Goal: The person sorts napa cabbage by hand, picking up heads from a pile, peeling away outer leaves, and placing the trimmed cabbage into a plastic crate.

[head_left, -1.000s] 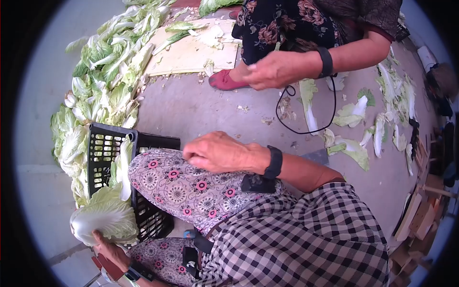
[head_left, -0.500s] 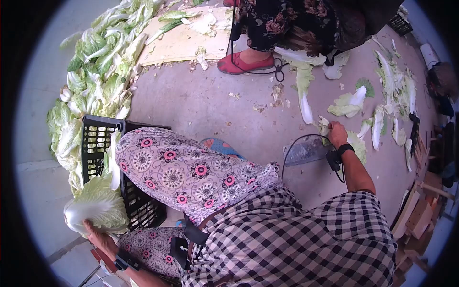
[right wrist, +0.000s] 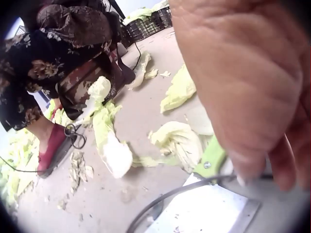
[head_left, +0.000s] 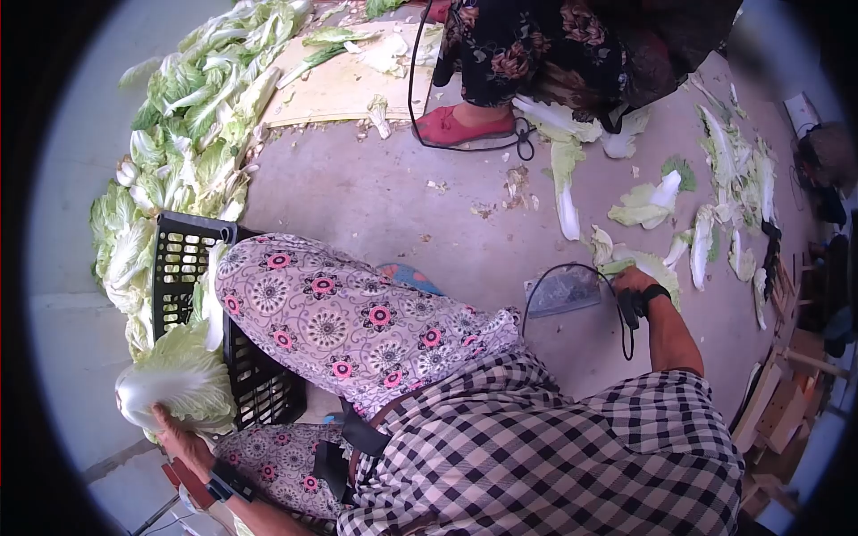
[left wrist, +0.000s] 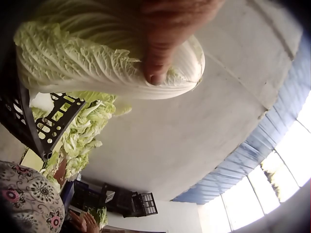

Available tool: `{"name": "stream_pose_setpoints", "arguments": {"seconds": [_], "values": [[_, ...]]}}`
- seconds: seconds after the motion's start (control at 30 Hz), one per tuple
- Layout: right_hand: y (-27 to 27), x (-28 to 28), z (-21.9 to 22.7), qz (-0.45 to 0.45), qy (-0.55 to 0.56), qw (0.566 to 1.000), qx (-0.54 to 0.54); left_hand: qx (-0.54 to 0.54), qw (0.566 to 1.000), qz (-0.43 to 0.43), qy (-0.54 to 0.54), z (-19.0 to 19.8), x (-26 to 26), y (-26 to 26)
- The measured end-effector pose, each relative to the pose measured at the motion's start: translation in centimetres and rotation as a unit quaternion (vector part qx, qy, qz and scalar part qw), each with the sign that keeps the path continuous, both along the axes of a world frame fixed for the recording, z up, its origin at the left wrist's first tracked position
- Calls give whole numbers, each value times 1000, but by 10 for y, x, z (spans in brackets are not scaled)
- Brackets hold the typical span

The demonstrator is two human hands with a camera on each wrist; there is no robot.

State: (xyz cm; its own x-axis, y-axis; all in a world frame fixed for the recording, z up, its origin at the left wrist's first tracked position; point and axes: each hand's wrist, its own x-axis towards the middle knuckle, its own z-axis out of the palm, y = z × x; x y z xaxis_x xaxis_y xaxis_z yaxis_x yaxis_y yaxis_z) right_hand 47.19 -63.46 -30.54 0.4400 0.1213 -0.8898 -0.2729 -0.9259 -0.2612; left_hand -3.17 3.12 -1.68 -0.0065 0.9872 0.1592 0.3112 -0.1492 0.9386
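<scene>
A napa cabbage (head_left: 179, 380) lies at the lower left beside the person's knee, its white base facing outward. My left hand (head_left: 183, 442) holds it from below near that base, and in the left wrist view the thumb (left wrist: 159, 60) presses on its side. Down on the floor at the right is a cleaver with a broad metal blade (head_left: 563, 293) and a green handle (right wrist: 212, 158). My right hand (head_left: 635, 284) is low at this handle, its palm covering the rear part. Whether the fingers have closed round the handle I cannot tell. A dark cord hangs from the right wrist across the blade.
A black plastic crate (head_left: 183, 272) stands next to the left leg, with a heap of cabbages (head_left: 192, 107) behind it. Loose leaves (head_left: 648, 201) litter the floor at the right. Opposite sits another person, with a red shoe (head_left: 460, 127) near a pale board (head_left: 344, 94).
My right hand has swung from over the knee down to the floor at the right, then shifted slightly nearer the cleaver's handle. The left hand keeps holding the cabbage. The other person's arm has left the view.
</scene>
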Motion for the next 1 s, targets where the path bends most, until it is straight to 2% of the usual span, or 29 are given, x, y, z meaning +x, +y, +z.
{"name": "stream_pose_setpoints", "arguments": {"seconds": [0.13,0.23,0.27,0.3,0.33,0.4,0.47,0.53,0.6,0.63,0.7,0.8,0.83,0.93,0.97,1.0], "values": [[22,-28,15,8,222,970,103,-6,1000,0,-8,1,-3,2],[20,-35,-5,187,42,978,76,-16,1000,-9,-25,-1,-1,-1],[21,-38,-6,180,-84,980,-3,-21,999,-16,-36,-2,2,-2],[29,-39,-7,174,-212,959,-73,-19,999,-13,-48,0,3,-5],[43,-38,-10,166,-340,916,-132,-13,1000,-11,-26,2,4,-10],[46,-32,-18,252,-442,853,-115,5,1000,5,16,6,5,-13],[63,-13,-32,288,-465,831,-101,25,999,9,-23,-9,-9,0],[49,-38,-38,286,-442,832,-173,40,998,13,-48,-15,-14,4],[48,-37,-40,301,-436,827,-190,51,997,15,-58,-19,-13,4],[45,-35,-38,316,-448,821,-157,57,996,0,-70,-9,4,-8],[39,-30,-25,343,-465,811,-93,54,996,-1,-69,-8,3,-8],[45,-14,-3,318,-353,879,-44,44,997,3,-66,-10,0,-5],[46,-9,5,302,-316,898,-58,45,997,0,-66,-10,0,-6],[63,5,41,314,-300,901,-19,54,996,4,-65,-9,5,-11],[68,13,48,360,-342,868,10,58,996,5,-62,-7,5,-11],[76,18,57,359,-394,845,41,55,997,7,-59,-7,3,-10]]}}
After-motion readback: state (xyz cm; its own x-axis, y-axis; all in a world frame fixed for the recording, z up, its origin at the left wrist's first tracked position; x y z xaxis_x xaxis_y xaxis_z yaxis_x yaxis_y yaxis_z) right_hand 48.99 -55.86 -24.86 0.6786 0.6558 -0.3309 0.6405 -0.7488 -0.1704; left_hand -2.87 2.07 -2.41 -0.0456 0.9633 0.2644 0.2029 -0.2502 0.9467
